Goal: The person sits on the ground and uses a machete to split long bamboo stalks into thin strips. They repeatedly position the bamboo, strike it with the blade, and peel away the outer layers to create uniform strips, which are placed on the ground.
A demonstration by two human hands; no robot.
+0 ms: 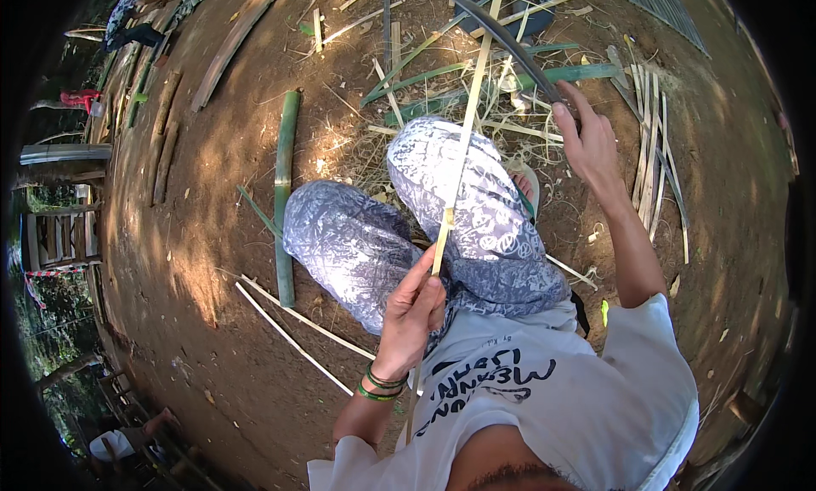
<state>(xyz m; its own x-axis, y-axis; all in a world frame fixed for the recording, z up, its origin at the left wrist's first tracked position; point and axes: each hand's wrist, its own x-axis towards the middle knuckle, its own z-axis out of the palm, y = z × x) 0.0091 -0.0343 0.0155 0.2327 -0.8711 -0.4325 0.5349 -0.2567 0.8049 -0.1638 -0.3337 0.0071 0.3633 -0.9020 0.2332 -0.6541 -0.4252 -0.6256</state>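
Note:
A long, thin bamboo strip (459,164) runs up from beside my shirt, over my right knee, to the far edge of the view. My left hand (412,308) is closed around it near my lap, thumb and fingers pinching it just below a joint. My right hand (588,143), out to the right beyond my knee, grips a long knife with a dark curved blade (515,49). The knife's handle is hidden by the hand. The blade slants up and left, its far end beside or crossing the strip; whether they touch I cannot tell.
A green bamboo pole (286,160) lies left of my knees. Pale strips (650,143) lie bunched at the right, and two more (297,325) at the lower left. Shavings and green offcuts (425,83) cover the ground ahead. Another person (127,24) is far left.

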